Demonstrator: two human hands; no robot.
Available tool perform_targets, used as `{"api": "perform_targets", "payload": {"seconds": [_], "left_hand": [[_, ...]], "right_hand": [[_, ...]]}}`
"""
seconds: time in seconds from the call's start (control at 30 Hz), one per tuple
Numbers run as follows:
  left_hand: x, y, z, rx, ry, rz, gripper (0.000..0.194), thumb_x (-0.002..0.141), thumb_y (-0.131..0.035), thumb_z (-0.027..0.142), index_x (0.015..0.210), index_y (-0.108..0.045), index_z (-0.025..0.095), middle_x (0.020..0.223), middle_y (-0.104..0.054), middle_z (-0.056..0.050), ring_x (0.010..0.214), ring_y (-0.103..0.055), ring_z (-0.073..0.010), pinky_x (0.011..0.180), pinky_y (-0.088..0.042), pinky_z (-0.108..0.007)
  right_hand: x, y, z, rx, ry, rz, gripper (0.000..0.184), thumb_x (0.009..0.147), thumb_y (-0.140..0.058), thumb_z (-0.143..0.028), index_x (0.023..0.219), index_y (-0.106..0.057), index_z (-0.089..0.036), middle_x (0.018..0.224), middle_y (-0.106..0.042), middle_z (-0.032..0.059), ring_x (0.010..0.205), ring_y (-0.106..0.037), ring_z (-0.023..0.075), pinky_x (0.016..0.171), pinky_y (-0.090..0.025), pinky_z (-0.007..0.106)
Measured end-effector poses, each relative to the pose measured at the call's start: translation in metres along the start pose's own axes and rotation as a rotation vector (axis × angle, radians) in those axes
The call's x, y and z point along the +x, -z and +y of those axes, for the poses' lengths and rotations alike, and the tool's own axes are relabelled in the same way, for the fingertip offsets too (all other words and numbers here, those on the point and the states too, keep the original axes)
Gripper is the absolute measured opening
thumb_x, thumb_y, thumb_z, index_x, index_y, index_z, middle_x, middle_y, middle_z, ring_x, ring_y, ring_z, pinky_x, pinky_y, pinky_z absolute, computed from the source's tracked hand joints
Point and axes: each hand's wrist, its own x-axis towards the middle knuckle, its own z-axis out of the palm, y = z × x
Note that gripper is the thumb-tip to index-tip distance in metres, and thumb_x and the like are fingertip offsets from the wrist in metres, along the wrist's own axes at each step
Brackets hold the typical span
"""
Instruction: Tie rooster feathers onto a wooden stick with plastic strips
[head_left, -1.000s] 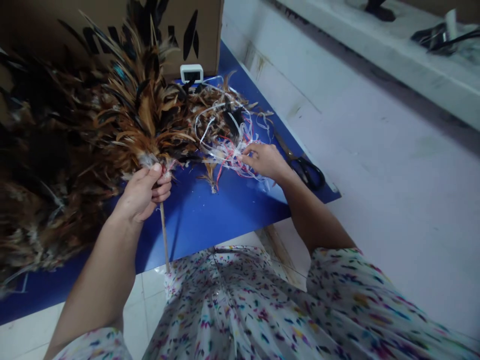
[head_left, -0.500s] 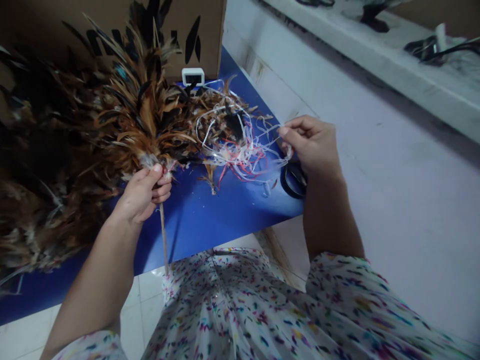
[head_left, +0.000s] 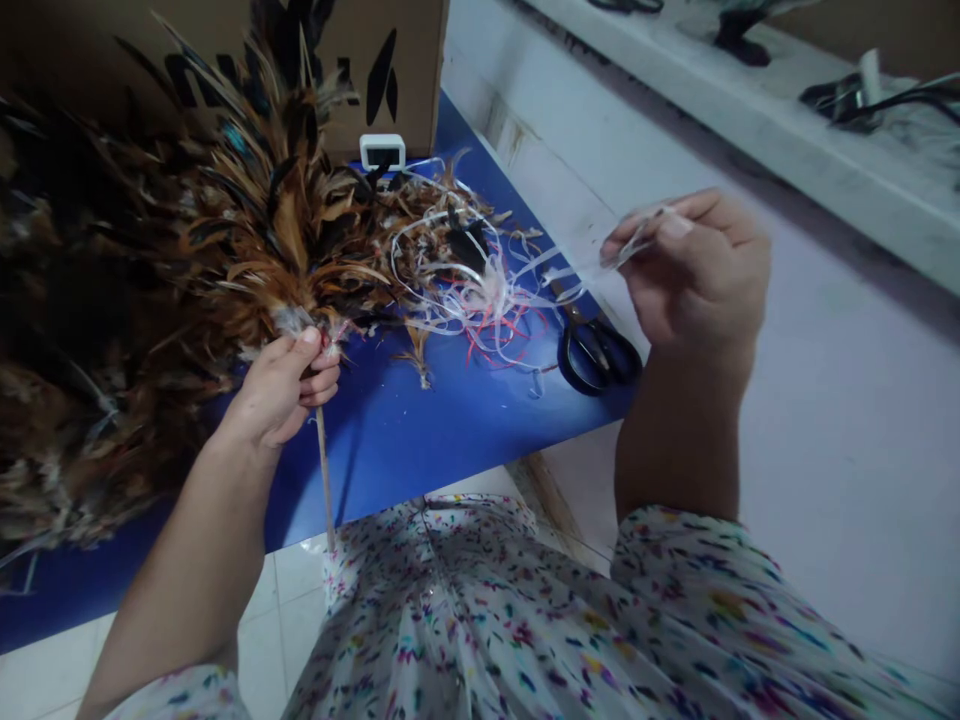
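My left hand (head_left: pixel 289 385) is closed around the base of a feather duster (head_left: pixel 289 225), whose brown and black feathers fan upward. Its thin wooden stick (head_left: pixel 325 470) hangs below my fist. Out to the right, my right hand (head_left: pixel 694 265) is raised with thumb and fingers pinched on thin clear-white plastic string. Strands of it run back toward a tangle of white and red plastic string (head_left: pixel 491 305) on the blue table. Black-handled scissors (head_left: pixel 596 355) lie below my right hand, their blades partly covered by string.
Loose feathers (head_left: pixel 97 370) are heaped across the left of the blue table (head_left: pixel 420 440). At the back stand a cardboard box (head_left: pixel 409 60) and a small white device with a dark screen (head_left: pixel 382 152). A wall and a ledge (head_left: pixel 690 60) with cables border the right side.
My right hand has moved right and up from the tangle, drawing string with it. More of the scissors now shows. The left hand keeps its grip on the duster.
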Motion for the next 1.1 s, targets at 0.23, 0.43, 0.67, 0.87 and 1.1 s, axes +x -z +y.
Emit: {"api": "perform_targets", "payload": {"seconds": [0.23, 0.43, 0.67, 0.87, 1.1], "left_hand": [[0.000, -0.001, 0.001, -0.007, -0.004, 0.008, 0.030, 0.091, -0.062, 0.026, 0.070, -0.044, 0.015, 0.059, -0.039, 0.005, 0.041, -0.028, -0.0016, 0.037, -0.022, -0.014], [0.000, 0.000, 0.001, -0.011, 0.001, 0.020, 0.029, 0.092, -0.059, 0.023, 0.068, -0.045, 0.015, 0.059, -0.040, 0.004, 0.041, -0.029, -0.0019, 0.036, -0.023, -0.014], [0.003, 0.004, -0.003, -0.016, -0.026, -0.044, 0.036, 0.083, -0.073, 0.032, 0.071, -0.045, 0.015, 0.060, -0.041, 0.006, 0.040, -0.029, -0.0003, 0.036, -0.024, -0.013], [0.004, 0.007, -0.004, -0.025, -0.025, -0.033, 0.044, 0.075, -0.081, 0.038, 0.071, -0.045, 0.015, 0.059, -0.042, 0.007, 0.040, -0.030, 0.0000, 0.035, -0.025, -0.012], [0.002, 0.007, -0.004, -0.012, -0.011, 0.018, 0.044, 0.075, -0.080, 0.041, 0.071, -0.045, 0.015, 0.060, -0.040, 0.008, 0.040, -0.029, 0.0004, 0.035, -0.023, -0.011]], "right_hand": [[-0.007, -0.015, 0.034, -0.476, -0.144, -0.540, 0.016, 0.084, -0.067, -0.037, 0.081, -0.074, -0.023, 0.082, -0.073, 0.0029, 0.078, -0.064, 0.0174, 0.073, -0.050, 0.032], [0.012, -0.025, 0.076, -0.805, -0.041, -0.382, 0.015, 0.082, -0.058, -0.023, 0.083, -0.073, -0.021, 0.080, -0.071, 0.0048, 0.074, -0.062, 0.0193, 0.072, -0.045, 0.034], [0.021, -0.056, 0.084, -0.931, -0.086, -0.542, 0.017, 0.079, -0.060, -0.020, 0.088, -0.074, -0.019, 0.076, -0.069, 0.0040, 0.073, -0.061, 0.0186, 0.071, -0.042, 0.031], [0.022, -0.077, 0.090, -1.092, -0.099, -0.570, 0.041, 0.080, -0.060, -0.015, 0.119, -0.068, -0.018, 0.100, -0.072, 0.0087, 0.092, -0.066, 0.0250, 0.081, -0.048, 0.035], [0.049, -0.085, 0.112, -1.166, -0.275, -0.338, 0.056, 0.089, -0.064, -0.033, 0.139, -0.054, -0.010, 0.127, -0.066, 0.0216, 0.116, -0.064, 0.0360, 0.097, -0.050, 0.048]]}}
